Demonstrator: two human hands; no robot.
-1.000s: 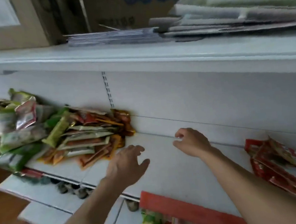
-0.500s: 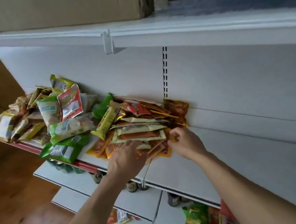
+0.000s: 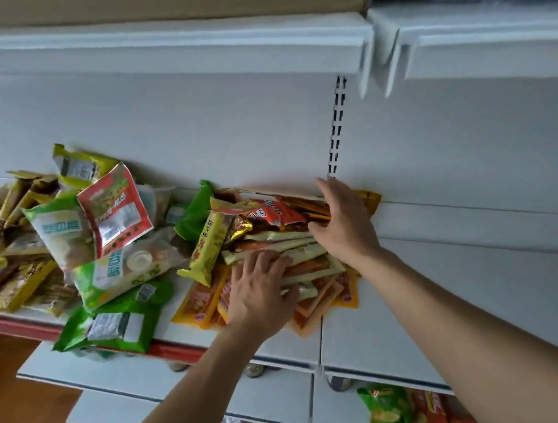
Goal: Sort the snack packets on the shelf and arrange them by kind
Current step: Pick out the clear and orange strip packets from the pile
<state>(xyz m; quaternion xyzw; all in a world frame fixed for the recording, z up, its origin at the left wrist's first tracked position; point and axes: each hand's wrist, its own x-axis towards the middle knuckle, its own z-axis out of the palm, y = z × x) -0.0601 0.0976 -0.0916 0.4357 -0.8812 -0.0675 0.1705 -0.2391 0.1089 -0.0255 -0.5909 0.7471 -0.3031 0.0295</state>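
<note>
The orange and red packets (image 3: 294,240) lie heaped mid-frame on the shelf (image 3: 353,338). Our left hand (image 3: 262,292) presses flat on them, fingers spread, while our right hand (image 3: 344,225), fingers straight, walls their right edge, probably to square up one kind.

A big cardboard box (image 3: 159,0) is parked up top, and wooden floor (image 3: 10,387) is seen down at the left.
</note>
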